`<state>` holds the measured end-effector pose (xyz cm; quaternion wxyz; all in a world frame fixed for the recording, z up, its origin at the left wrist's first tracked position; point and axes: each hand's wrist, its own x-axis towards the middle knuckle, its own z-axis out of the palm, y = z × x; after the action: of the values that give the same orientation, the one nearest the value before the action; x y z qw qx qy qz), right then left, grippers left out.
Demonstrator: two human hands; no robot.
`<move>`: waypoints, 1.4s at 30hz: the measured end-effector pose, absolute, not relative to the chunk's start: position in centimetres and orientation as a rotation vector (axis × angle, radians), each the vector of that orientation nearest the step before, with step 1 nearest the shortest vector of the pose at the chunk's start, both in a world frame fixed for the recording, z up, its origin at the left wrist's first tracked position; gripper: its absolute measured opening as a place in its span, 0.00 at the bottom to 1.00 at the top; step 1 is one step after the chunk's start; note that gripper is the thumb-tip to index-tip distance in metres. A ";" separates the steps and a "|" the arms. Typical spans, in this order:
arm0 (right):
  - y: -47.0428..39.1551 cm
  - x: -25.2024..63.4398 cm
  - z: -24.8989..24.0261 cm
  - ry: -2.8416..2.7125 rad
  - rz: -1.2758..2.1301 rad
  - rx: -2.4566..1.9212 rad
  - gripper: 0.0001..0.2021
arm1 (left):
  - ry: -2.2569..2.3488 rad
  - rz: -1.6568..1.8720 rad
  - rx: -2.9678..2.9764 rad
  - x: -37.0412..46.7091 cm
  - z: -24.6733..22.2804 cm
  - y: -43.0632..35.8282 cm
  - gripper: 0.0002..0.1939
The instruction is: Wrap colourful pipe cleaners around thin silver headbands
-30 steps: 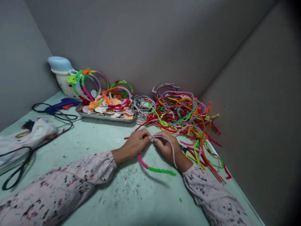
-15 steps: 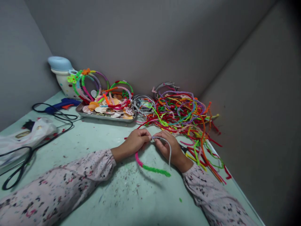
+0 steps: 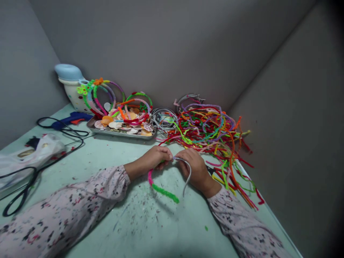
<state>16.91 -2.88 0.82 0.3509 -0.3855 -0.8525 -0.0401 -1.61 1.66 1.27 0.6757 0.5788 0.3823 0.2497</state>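
My left hand (image 3: 161, 157) is closed in a pinch on a wire wrapped in fuzzy pipe cleaner. From under that hand curves the wrapped end, pink and then green (image 3: 166, 193). Between the two hands shows a short purple pipe-cleaner bit (image 3: 174, 157), and beyond it a bare grey wire (image 3: 189, 170) arches over the fingers of my right hand (image 3: 192, 166) and droops to the table. My right hand is closed at the purple bit, its fingertips partly hidden. Just beyond it lies a heap of loose coloured pipe cleaners (image 3: 206, 125).
A metal tray (image 3: 120, 134) of seashells, with wrapped rings on it, stands at the back. Coiled grey wire (image 3: 163, 120) lies beside it. To the left are a blue glue gun (image 3: 70, 120), a black cord (image 3: 80, 141), a plastic bag (image 3: 45, 150) and a white container with a blue lid (image 3: 71, 86).
The pink and green end has swung left and slightly down. The drooping tip of the grey wire has also shifted left. Both hands stay together in nearly the same place.
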 end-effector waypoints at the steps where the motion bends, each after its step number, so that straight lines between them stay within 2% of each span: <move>1: -2.9 16.9 0.8 -2.210 -0.112 -0.999 0.06 | 0.852 0.555 1.304 -1.7 1.2 1.7 0.04; 25: -3.4 17.0 0.9 -2.064 -0.119 -1.030 0.07 | 0.857 0.647 1.290 -1.6 2.2 1.0 0.09; 29: -3.6 17.0 1.0 -2.093 -0.152 -1.005 0.07 | 0.849 0.637 1.282 -1.7 2.4 0.9 0.14; 34: -3.6 16.9 0.9 -2.087 -0.170 -1.002 0.08 | 0.767 0.638 1.292 -1.8 2.6 1.0 0.09; 42: -3.6 16.8 0.7 -2.018 -0.189 -1.050 0.05 | 0.768 0.639 1.232 -1.8 2.5 1.2 0.09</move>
<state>16.83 -3.58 0.70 0.4164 -0.4182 -0.8038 -0.0752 -1.85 1.19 2.46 0.7015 0.5535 0.3449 0.2873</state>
